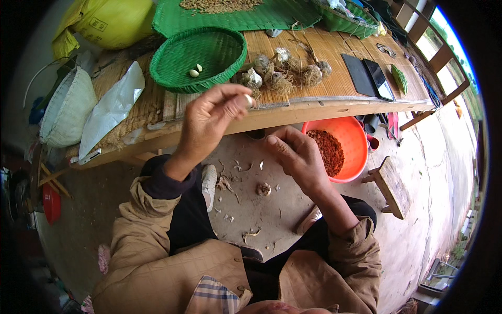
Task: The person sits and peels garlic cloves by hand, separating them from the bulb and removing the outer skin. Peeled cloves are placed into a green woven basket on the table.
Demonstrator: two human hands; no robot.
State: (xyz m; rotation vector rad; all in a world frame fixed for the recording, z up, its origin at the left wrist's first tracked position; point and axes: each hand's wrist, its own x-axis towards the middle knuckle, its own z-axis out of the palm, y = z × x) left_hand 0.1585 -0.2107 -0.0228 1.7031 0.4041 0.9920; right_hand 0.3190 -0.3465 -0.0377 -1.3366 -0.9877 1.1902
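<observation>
My left hand (208, 119) pinches a pale garlic clove (248, 101) between thumb and fingertips, just off the front edge of the table. Lower and to the right, my right hand (300, 159) hangs over the floor with its fingers curled in, and nothing shows in it. Two peeled garlic cloves (194, 73) lie in a round green woven basket (172, 49) beyond my left hand. Several garlic bulbs (276, 80) with dry roots and stems are heaped to the right of that basket. One more garlic bulb (264, 189) rests on the floor between my feet.
A phone in an open case (366, 78) and a bitter gourd (399, 79) lie on the table's right. Below stands an orange basin (355, 157) holding reddish-brown dried pieces, near a wooden stool (392, 188). A white woven basket (70, 108) is at the left.
</observation>
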